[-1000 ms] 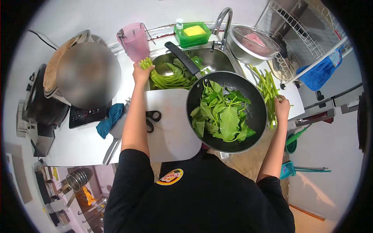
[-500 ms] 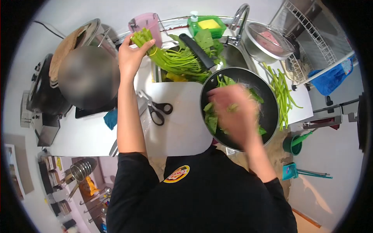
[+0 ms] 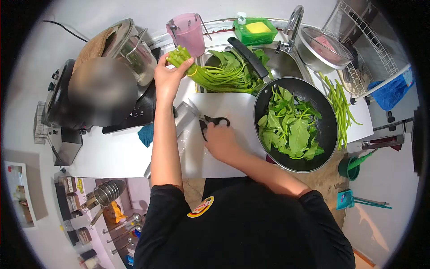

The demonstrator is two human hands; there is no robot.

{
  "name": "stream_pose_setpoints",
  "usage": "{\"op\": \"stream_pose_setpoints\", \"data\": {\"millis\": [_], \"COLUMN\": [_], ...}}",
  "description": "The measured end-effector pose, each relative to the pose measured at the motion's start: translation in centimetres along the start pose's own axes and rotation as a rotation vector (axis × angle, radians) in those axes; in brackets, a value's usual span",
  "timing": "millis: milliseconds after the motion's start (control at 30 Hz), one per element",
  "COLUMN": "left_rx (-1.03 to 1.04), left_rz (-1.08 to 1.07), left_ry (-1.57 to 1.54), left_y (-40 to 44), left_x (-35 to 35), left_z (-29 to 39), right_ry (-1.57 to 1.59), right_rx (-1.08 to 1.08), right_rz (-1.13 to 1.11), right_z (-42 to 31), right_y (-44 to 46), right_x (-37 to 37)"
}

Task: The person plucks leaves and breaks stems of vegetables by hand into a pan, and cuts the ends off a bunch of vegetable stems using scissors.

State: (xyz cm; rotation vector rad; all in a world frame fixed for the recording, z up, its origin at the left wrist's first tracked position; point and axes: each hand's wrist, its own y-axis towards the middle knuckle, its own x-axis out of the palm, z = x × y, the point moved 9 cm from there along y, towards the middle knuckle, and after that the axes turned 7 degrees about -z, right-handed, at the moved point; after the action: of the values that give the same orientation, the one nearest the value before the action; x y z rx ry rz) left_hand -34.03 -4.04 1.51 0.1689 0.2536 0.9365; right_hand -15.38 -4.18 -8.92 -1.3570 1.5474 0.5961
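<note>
A free strip of cutting board [image 3: 244, 114] is running between the right hand [image 3: 220, 140] and the frying pan [image 3: 330, 127] blocking the board's right side; the left forearm [image 3: 166, 143] is barring its left, bundled greens [image 3: 226, 77] its far edge.

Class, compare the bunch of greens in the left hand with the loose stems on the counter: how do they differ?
The bunch is tied with a yellow band; the loose stems lie untied. The left hand grips the bunch; no hand touches the loose stems. The bunch carries leaves; the loose stems look bare. Both are green.
</note>
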Motion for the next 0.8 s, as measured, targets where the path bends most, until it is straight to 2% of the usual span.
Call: {"op": "stream_pose_setpoints", "data": {"millis": [33, 167, 267, 467, 567, 667, 767, 800], "left_rx": [-0.004, -0.077, -0.099, -0.039, -0.024, -0.015, -0.023, -0.031], "left_rz": [-0.004, -0.062, -0.099, -0.116, -0.127, -0.140, -0.178, -0.196], "left_ry": [-0.013, -0.017, -0.019, -0.067, -0.047, -0.049, -0.026, -0.012], "left_y": [0.0, 0.3, 0.6, 1.7, 2.6, 3.4, 3.8, 3.8], "left_x": [-0.1, 0.4, 0.4, -0.5, -1.2, -1.2, -0.7, -0.4], "left_z": [-0.2, -0.4, -0.5, 0.6, 0.6, 1.0, 1.3, 1.3], "right_ry": [0.046, -0.260, -0.198, -0.050, 0.182, 0.490, 1.325, 1.308], "right_rx": [0.032, -0.026, 0.035, 0.140, 0.186, 0.129, 0.090, 0.073], "right_rz": [-0.121, 0.348, 0.306, 0.057, 0.042, 0.192, 0.108, 0.081], "right_z": [0.3, -0.6, 0.4, 3.2, 4.3, 6.7, 7.0, 6.7], "right_y": [-0.1, -0.6, 0.1, -0.2, -1.4, -1.9, -1.6, -1.5], "right_x": [0.5, -2.2, -1.2, -0.1, -2.4, -2.1, 0.9, 0.6]}}
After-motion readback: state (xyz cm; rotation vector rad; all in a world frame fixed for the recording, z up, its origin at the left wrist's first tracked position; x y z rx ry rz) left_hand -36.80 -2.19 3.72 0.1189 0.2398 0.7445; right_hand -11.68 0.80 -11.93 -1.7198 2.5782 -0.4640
